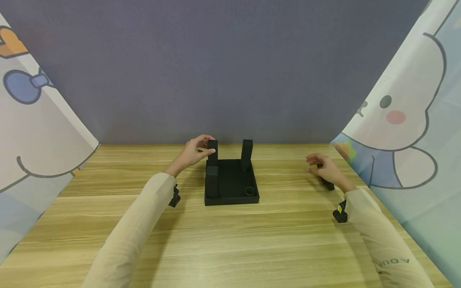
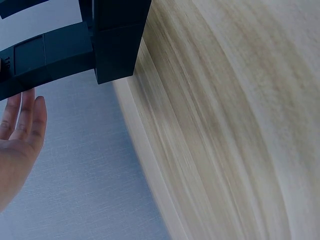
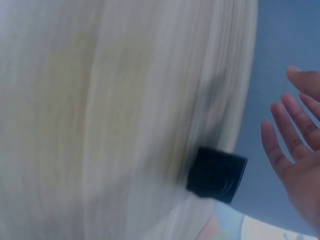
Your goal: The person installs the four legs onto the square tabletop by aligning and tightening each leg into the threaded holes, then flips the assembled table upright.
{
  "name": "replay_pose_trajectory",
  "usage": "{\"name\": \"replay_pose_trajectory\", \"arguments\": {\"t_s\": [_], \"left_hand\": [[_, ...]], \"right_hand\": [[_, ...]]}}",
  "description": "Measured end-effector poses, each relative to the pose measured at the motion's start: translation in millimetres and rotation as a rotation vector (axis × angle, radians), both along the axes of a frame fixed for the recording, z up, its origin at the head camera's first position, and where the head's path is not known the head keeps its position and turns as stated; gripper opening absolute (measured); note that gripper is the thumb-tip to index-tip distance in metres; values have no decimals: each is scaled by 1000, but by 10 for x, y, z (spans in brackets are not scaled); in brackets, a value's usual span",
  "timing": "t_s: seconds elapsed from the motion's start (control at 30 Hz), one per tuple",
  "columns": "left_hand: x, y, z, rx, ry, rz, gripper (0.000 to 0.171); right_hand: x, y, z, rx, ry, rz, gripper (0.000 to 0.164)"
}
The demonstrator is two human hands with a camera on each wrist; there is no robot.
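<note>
A black square tray lies on the table with black block posts standing at its corners. At its back left corner, my left hand holds the top of a tall post, thumb on the front and fingers behind. The left wrist view shows these fingers beside the post, the thumb hidden. Another tall post stands at the back right, a shorter one at the front left. A round ring marks the front right corner. My right hand, fingers spread, is above a black block and holds nothing.
The wooden table ends at a grey back panel. Cloths printed with cartoon figures hang along both sides, the right cloth close to the black block. Small black devices are strapped at the wrists.
</note>
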State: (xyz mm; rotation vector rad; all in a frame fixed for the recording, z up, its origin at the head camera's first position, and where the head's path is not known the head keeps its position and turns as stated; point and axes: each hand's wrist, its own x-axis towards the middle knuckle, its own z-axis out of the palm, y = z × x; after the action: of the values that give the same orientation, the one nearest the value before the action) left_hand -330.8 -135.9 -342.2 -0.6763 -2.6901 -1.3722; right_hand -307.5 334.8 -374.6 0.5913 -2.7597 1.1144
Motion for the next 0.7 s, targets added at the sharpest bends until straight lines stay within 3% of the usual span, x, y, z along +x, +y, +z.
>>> {"name": "replay_pose_trajectory", "arguments": {"t_s": [0.2, 0.47, 0.7], "left_hand": [[-7, -1, -3, 2, -1, -5, 38], [-11, -2, 4, 7, -4, -9, 39], [-3, 11, 19, 16, -33, -6, 42]], "right_hand": [[10, 128, -1, 33, 36, -53, 36], [19, 246, -5, 27, -7, -108, 39], [34, 300, 9, 78, 18, -196, 40]]}}
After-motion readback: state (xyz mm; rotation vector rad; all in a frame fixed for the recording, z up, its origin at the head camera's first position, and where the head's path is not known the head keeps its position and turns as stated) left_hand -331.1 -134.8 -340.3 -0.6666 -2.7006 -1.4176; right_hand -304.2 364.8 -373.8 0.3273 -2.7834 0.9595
